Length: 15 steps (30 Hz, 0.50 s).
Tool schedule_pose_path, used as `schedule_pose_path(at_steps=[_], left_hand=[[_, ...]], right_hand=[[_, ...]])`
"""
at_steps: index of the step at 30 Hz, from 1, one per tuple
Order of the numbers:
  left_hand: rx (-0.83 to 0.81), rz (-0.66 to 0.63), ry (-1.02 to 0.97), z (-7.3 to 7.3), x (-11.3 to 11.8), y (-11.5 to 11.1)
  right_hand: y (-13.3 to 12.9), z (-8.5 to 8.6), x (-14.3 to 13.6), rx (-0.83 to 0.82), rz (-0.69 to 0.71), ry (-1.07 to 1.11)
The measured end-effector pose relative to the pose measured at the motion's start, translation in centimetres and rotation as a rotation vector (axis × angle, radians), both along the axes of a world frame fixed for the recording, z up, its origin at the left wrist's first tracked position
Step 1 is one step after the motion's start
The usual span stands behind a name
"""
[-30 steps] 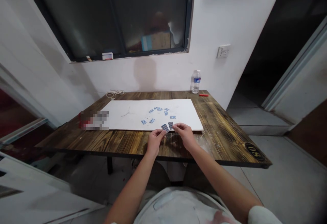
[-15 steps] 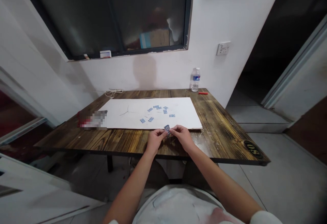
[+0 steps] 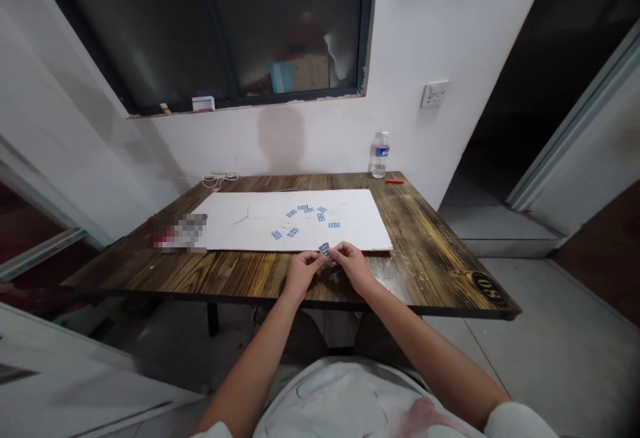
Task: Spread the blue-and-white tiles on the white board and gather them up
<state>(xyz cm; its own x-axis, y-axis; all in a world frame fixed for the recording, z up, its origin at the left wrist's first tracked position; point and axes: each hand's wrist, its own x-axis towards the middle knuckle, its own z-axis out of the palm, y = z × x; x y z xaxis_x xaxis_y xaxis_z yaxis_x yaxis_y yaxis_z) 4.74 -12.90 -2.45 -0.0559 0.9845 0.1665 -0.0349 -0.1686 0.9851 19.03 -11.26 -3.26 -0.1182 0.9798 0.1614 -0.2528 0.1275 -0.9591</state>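
Between my two hands, just in front of the white board's near edge, is a small blue-and-white striped piece, held tilted. My left hand pinches it from the left with thumb and fingertips. From the other side, my right hand grips it the same way. Several similar small blue-and-white pieces lie scattered on the right half of the white board, some close together. What is printed on them is too small to read.
The board lies on a dark-grained wooden table. At the back stand a water bottle and, beside it, a red pen-like object. A coiled white cord lies back left. A blurred red and grey item overlaps the board's left end.
The striped piece has tilted a little between my fingers, and my right hand has shifted slightly on it. The whole view has moved slightly; the pieces on the board stay put.
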Motion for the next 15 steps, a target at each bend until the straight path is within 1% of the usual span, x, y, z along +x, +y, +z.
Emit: schedule_pose_path(at_steps=[4, 11, 15], left_hand=[[0.005, -0.001, -0.006, 0.03, -0.03, 0.03], [-0.006, 0.024, -0.101, 0.36, 0.10, -0.11], [0.002, 0.045, -0.114, 0.18, 0.12, 0.03]], right_hand=[[0.04, -0.03, -0.04, 0.008, 0.018, 0.003], [-0.05, 0.00, -0.13, 0.036, 0.051, -0.023], [0.41, 0.45, 0.15, 0.028, 0.026, -0.018]])
